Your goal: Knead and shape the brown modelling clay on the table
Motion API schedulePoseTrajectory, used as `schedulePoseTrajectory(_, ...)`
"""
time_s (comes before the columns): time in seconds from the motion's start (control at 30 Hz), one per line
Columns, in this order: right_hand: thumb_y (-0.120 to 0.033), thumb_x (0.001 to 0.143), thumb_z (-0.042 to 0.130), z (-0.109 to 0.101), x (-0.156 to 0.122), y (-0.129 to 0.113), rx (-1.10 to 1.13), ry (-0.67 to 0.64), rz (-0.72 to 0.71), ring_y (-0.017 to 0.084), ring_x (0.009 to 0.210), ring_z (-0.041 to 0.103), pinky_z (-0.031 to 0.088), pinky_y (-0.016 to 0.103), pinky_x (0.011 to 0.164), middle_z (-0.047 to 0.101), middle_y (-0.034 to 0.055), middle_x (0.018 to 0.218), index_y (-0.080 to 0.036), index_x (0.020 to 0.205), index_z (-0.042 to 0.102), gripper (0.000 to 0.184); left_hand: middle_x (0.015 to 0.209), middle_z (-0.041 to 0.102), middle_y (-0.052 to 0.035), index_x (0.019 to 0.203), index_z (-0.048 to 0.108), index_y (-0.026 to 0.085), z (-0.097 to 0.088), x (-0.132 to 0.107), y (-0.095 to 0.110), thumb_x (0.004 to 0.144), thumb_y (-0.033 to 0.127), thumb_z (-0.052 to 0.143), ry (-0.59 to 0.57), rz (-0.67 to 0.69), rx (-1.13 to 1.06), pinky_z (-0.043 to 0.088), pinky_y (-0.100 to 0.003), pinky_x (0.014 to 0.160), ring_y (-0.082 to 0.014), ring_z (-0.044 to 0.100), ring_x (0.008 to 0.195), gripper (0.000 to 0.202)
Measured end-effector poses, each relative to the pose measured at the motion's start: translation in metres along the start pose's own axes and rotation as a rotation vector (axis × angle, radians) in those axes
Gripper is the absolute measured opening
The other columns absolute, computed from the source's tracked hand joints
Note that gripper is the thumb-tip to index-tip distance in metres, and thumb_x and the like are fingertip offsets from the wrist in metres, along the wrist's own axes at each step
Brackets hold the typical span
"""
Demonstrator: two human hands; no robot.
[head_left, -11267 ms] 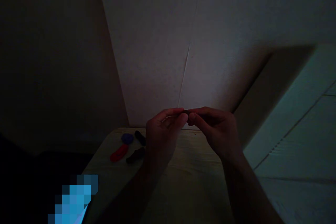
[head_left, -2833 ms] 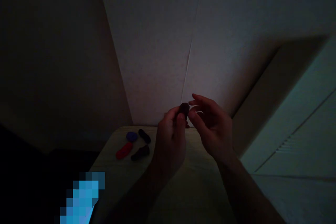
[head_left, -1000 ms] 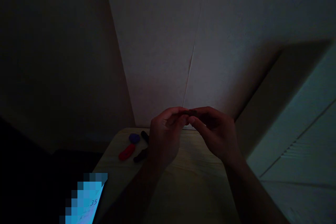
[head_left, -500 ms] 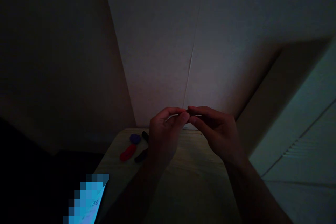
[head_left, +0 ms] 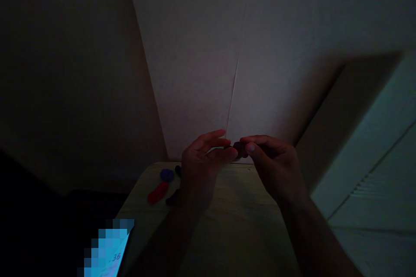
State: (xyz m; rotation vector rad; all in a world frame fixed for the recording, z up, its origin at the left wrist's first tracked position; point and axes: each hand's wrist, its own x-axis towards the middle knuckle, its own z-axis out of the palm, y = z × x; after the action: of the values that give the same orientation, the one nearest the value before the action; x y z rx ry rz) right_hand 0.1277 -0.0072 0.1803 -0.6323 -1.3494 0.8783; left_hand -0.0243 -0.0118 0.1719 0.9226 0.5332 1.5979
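In the head view, I have a small dark brown lump (head_left: 239, 150), possibly modelling clay, up between my fingertips, in front of the far edge of the wooden tabletop (head_left: 240, 212) as I look down. My right hand (head_left: 276, 160) pinches its right end between thumb and forefinger. My left hand (head_left: 201, 162) is partly open: the thumb meets the lump's left end, the upper fingers are spread and lifted, and I cannot tell whether it grips or merely steadies.

Held by so little, the lump could slip if my right pinch loosens, and it might drop near the wall (head_left: 195, 73). If it is soft, pressing too hard could dent it or pull it apart. The dimness makes a misplaced fingertip likelier.

My left wrist hides parts of a black piece (head_left: 177, 171) and a dark piece (head_left: 173, 198); lowering it carelessly could knock them into the purple lump (head_left: 167, 175) or the red lump (head_left: 158, 192). The glowing screen (head_left: 110, 251) beside my left forearm could distract me.
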Motion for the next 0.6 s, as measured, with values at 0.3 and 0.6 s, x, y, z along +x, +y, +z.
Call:
schedulePoseTrajectory(0.3, -0.028, 0.083, 0.084, 0.006, 0.001, -0.006, -0.222, 0.147, -0.101, 0.011, 0.059, 0.068, 0.056, 0.021, 0.057, 0.074, -0.0019, 0.067, -0.022, 0.078, 0.076, 0.011, 0.088, 0.083, -0.0066, 0.091, 0.082, 0.017, -0.002, 0.004, -0.009, 0.065, 0.030, 0.096, -0.152, -0.102, 0.057, 0.064, -0.032, 0.081, -0.0213, 0.079, 0.082, 0.032)
schedulePoseTrajectory(0.6, -0.026, 0.090, 0.079, 0.000, -0.006, -0.006, -0.594, -0.133, -0.389, 0.018, 0.091, 0.076, 0.062, 0.033, 0.084, 0.079, 0.0048, 0.110, -0.025, 0.127, 0.072, 0.038, 0.083, 0.081, -0.0057, 0.092, 0.081, 0.016, -0.002, 0.004, -0.009, 0.073, 0.036, 0.090, -0.046, 0.023, 0.152, 0.061, -0.027, 0.073, -0.0164, 0.074, 0.073, 0.028)
